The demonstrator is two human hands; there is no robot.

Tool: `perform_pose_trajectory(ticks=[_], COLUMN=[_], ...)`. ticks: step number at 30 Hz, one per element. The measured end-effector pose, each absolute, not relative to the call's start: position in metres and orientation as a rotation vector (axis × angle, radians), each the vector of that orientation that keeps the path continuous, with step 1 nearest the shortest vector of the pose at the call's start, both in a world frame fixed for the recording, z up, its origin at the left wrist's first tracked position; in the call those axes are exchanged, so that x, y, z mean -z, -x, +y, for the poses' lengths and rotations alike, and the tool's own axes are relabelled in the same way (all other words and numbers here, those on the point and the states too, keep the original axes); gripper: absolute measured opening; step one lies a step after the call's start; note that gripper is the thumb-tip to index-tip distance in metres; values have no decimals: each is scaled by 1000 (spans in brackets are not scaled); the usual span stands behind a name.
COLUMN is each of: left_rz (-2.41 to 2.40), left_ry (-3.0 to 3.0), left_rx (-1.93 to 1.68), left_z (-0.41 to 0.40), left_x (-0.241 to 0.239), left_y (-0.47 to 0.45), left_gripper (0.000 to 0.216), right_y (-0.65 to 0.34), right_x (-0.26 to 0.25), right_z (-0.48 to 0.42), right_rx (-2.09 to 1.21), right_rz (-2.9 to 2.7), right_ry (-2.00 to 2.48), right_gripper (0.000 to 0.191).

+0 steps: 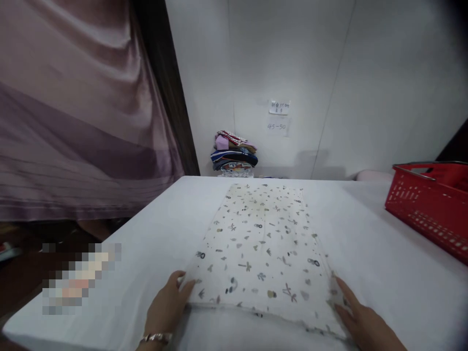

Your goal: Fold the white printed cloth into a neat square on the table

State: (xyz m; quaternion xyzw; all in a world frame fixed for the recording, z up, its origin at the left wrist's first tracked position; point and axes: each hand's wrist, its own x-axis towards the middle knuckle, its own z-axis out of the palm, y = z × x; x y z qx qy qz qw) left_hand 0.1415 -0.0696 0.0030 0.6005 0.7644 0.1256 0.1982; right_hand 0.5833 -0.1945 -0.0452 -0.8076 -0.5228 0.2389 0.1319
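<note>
A white cloth (263, 243) printed with small palm trees, leaves and pineapples lies spread lengthwise on the white-covered table, its far end near the table's back edge. At its near left corner, my left hand (166, 304), with a bracelet at the wrist, is closed on the side edge. Across from it my right hand (361, 317) pinches the near right side between thumb and fingers. Between the two hands the near hem runs slightly slanted, lower on the right. Light creases show on the cloth.
A red plastic basket (427, 204) stands at the right of the table (153, 229). Behind the far edge is a stack of folded clothes (236, 153). A pinkish curtain (80, 112) hangs at the left. Two paper notes (279, 117) are on the wall.
</note>
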Motion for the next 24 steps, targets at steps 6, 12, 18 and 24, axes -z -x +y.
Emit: perform_pose_trajectory(ticks=[6,12,18,24], left_rz=[2111,1864,1823,1841], left_ry=[-1804,-2373,-2478,-2474], left_rx=[-178,-371,-63,-19], left_z=[-48,-5,27,30], left_x=[-10,-7,21,37], left_y=[-128,-162,-185,-169], left_gripper=[57,66,72,69], right_y=[-574,-561,-561,-568], right_x=[26,-10,10,41], right_z=[-198,-156,-99,-105], right_rx=[-526,-66,-205,-284], right_rz=[-1689,-1938,-2048,-2010], right_ry=[2514,2248,2156,2274], right_gripper=[59,54,74,79])
